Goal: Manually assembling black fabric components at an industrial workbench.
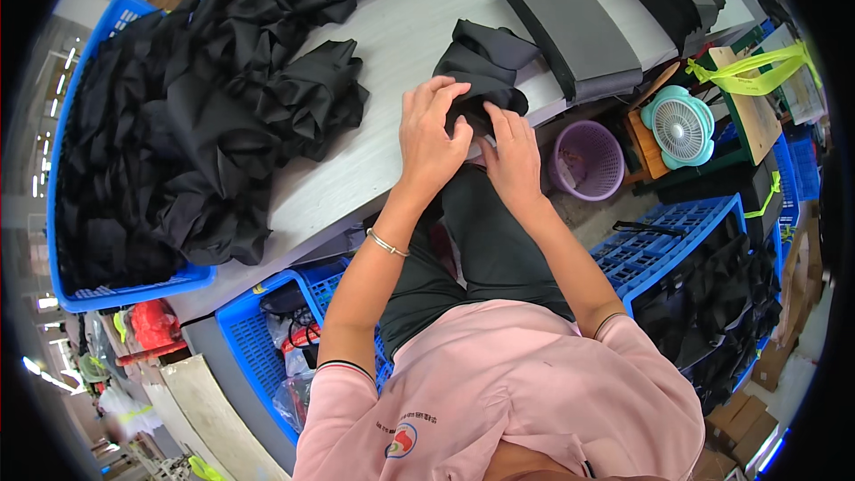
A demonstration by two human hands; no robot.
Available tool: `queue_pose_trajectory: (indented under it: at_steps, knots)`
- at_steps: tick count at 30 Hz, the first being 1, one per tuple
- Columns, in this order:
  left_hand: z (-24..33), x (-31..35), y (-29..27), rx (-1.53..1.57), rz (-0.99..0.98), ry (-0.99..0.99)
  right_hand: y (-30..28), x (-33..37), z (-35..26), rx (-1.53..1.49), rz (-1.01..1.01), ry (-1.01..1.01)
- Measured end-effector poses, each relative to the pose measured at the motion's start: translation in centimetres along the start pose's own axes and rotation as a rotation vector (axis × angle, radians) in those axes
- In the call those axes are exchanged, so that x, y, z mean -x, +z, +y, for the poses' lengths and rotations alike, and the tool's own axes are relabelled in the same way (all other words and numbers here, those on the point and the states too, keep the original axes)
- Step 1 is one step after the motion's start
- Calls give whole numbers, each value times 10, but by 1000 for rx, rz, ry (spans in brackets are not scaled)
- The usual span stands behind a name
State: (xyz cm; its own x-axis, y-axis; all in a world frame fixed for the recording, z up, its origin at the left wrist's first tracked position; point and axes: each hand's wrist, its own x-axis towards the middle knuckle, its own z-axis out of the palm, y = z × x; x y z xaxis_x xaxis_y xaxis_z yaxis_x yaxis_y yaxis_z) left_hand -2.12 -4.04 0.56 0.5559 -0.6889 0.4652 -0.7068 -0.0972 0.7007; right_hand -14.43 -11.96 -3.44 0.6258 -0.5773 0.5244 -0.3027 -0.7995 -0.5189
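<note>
A small black fabric piece [485,71] at the near edge of the grey worktable [392,27] is being folded or turned, its near corner pinched by the left hand [434,138] and the right hand [512,156], fingers closed on the cloth; next, the fold would likely need flattening before the piece is set aside. Beyond it lie a stack of grey flat panels [574,31] and a heaped black fabric pile [205,98] in a blue crate [134,289], while to the right are seen a purple basket [588,160], a teal fan [681,125] and yellow-green straps [757,67] on a wooden board
</note>
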Motion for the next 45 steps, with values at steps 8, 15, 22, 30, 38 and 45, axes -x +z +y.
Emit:
queue_pose_trajectory:
  at_steps: [8, 15, 22, 30, 38, 45]
  knots:
    - [-19, -15, 13, -211, -156, 337, -7, 10, 5, 108, -186, -183]
    - [-4, -2, 26, -3, -149, 169, -34, 22, -5, -353, -461, -89]
    - [79, 60, 6, 154, -6, 155, -20, -19, -7, -622, -401, 10]
    - [100, 132, -4, 530, -123, -226, -24, -3, -28, -949, -336, 188]
    - [105, 150, -16, 634, -248, -223, -29, 7, -45, -1250, -286, 355]
    - [55, 96, -33, 53, 221, -165, -36, 37, -50, -1518, -341, 420]
